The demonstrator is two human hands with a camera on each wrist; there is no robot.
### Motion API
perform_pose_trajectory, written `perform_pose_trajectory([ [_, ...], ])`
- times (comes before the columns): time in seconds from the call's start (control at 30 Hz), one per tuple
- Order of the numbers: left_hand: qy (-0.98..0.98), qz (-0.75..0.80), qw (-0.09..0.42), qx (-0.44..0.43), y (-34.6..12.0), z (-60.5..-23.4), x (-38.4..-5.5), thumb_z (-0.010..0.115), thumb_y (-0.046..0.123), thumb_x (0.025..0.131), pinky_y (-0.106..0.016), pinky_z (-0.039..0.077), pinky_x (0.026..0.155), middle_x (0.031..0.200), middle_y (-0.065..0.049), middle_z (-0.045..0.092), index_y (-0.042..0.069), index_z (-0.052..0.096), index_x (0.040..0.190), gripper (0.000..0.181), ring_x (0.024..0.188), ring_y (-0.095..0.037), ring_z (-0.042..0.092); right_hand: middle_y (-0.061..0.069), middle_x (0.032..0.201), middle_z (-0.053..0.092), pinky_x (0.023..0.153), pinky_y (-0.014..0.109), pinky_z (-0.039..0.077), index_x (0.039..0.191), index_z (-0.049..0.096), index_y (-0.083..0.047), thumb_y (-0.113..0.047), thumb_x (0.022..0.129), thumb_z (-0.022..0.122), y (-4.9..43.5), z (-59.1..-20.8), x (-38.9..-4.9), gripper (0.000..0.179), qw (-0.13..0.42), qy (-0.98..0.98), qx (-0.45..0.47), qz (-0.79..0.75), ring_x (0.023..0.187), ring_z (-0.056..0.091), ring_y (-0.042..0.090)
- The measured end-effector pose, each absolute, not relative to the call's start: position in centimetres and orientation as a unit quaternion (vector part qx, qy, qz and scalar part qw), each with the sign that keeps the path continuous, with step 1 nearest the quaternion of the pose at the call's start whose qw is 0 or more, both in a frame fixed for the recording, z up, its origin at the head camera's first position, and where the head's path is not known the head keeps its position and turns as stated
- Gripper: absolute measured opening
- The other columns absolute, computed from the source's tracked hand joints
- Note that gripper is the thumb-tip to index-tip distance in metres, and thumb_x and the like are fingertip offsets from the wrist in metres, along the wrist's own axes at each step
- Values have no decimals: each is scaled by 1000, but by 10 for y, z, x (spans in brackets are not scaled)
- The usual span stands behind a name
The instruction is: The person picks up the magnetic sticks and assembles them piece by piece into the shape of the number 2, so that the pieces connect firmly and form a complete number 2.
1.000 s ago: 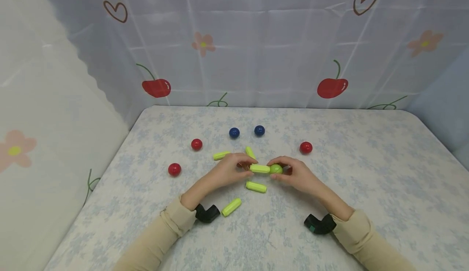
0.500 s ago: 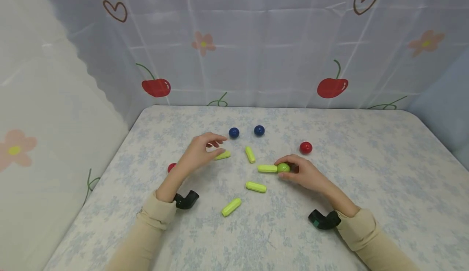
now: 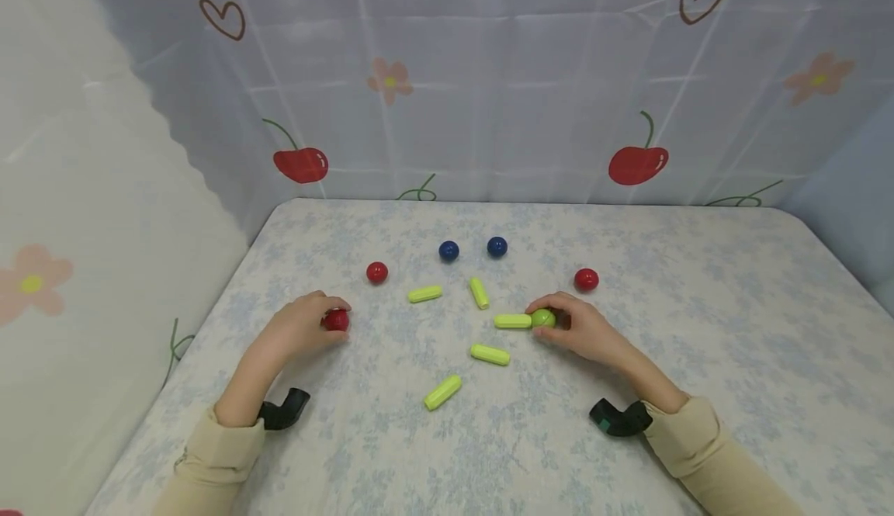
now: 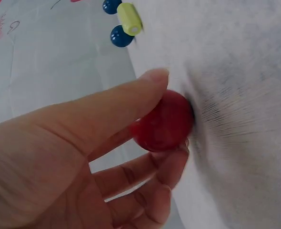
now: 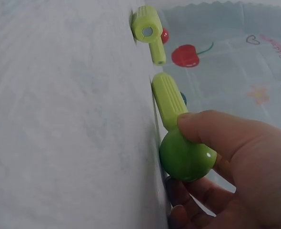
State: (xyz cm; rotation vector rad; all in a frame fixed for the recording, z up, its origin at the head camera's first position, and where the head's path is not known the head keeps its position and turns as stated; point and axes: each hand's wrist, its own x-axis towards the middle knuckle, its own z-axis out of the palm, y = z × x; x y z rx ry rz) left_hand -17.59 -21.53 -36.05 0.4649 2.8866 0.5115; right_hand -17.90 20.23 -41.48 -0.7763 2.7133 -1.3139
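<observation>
My left hand pinches a glossy red ball low over the cloth at the left, thumb on one side and fingertips on the other. On the right, my right hand holds a green ball between thumb and fingers. A ribbed yellow-green rod joins end-on to that green ball and points left, lying along the cloth. In the right wrist view the thumb tip overlaps the place where rod and ball meet.
Several loose yellow-green rods lie between the hands, such as one rod and another nearer rod. Behind them sit two blue balls, one blue ball left of the other. More red balls lie at left and right.
My left hand has let go of the rod and moved left to the red ball, now between its fingers. The right hand has shifted slightly right with the green ball and its rod.
</observation>
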Motion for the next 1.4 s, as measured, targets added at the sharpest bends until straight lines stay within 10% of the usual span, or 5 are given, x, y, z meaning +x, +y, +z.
perform_pose_trajectory([
  [1.4,836,439,129,304,-69,-408,-211,75,12,81,-25,48,72,100,0,62,9,65,110,30,80,-12,58,1,91,55,63,31,40,100,64,-11,-8,81,74,184,-424,-174,21,-48,886,-218,-407,75,46,17],
])
